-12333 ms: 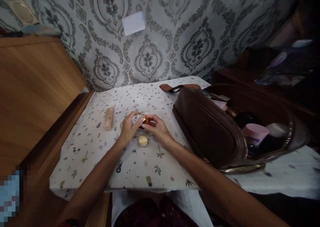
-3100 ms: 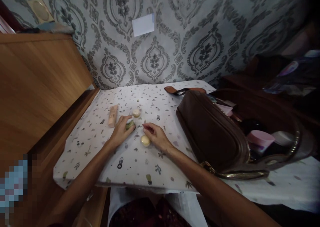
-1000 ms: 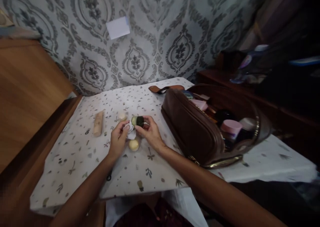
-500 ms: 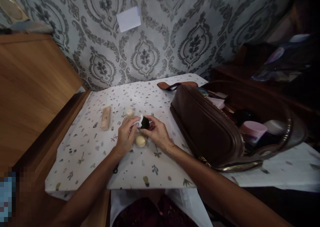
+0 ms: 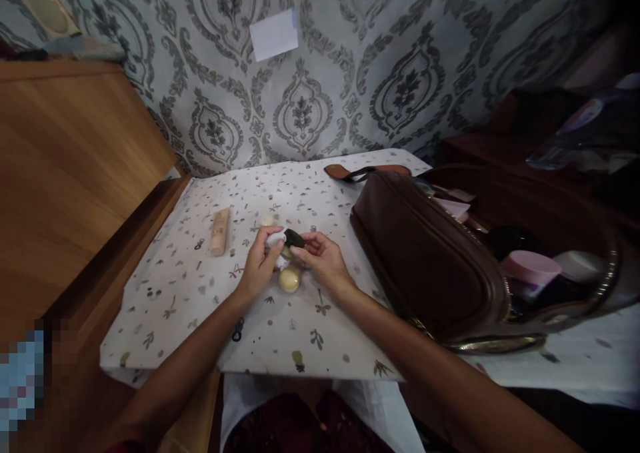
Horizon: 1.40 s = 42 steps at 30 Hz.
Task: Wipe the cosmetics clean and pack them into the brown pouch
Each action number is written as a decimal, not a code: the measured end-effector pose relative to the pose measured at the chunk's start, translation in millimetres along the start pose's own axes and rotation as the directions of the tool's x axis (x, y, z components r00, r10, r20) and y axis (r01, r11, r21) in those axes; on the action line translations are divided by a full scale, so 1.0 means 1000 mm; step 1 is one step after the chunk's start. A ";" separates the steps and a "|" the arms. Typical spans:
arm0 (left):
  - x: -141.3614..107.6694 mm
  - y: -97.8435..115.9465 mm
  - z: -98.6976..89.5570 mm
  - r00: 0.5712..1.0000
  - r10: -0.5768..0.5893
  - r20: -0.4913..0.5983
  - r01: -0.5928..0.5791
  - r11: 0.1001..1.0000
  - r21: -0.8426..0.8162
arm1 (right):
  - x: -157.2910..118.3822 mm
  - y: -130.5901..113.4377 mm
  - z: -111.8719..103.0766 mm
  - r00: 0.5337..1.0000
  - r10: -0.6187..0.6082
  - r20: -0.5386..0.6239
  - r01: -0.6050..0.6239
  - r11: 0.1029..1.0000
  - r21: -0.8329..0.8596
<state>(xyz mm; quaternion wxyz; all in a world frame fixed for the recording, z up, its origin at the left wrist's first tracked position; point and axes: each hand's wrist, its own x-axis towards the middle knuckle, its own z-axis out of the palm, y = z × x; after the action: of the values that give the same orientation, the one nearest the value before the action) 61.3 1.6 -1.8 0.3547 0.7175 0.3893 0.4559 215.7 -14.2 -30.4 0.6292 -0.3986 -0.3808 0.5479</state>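
Wiping, maybe: the left hand (image 5: pixel 257 264) pinches crumpled white cloth (image 5: pixel 275 238) against a small dark-green jar (image 5: pixel 294 238) the right hand (image 5: pixel 329 261) grips; next needs steady holding.

Garment at the lap (image 5: pixel 280 430): deep maroon, nearly black in shadow, small pale specks
Left sleeve edge (image 5: pixel 127 447): dark red sliver
Forearms (image 5: pixel 200 340): bare, slender
Left hand (image 5: pixel 258 265): bare, slim-fingered
Right hand (image 5: pixel 326 264): bare, slim-fingered, nails too small to make out
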 end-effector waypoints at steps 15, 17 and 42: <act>0.001 -0.001 0.012 0.977 0.201 0.073 -0.210 0.966 0.153 | -0.006 0.000 0.001 0.997 0.048 0.058 -0.046 0.999 -0.021; 0.001 0.001 0.010 0.983 0.167 0.070 -0.176 0.974 0.142 | -0.007 -0.001 0.003 0.997 0.033 0.067 -0.031 0.999 -0.026; 0.006 -0.018 0.010 0.988 -0.148 0.053 0.157 0.924 -0.348 | -0.006 -0.012 0.001 0.998 -0.049 0.031 0.049 0.999 0.009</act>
<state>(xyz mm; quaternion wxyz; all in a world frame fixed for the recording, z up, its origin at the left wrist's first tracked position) 68.4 13.0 -18.2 0.5164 0.6159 0.3519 0.4797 219.0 -20.7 -19.7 0.6380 -0.3779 -0.3980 0.5401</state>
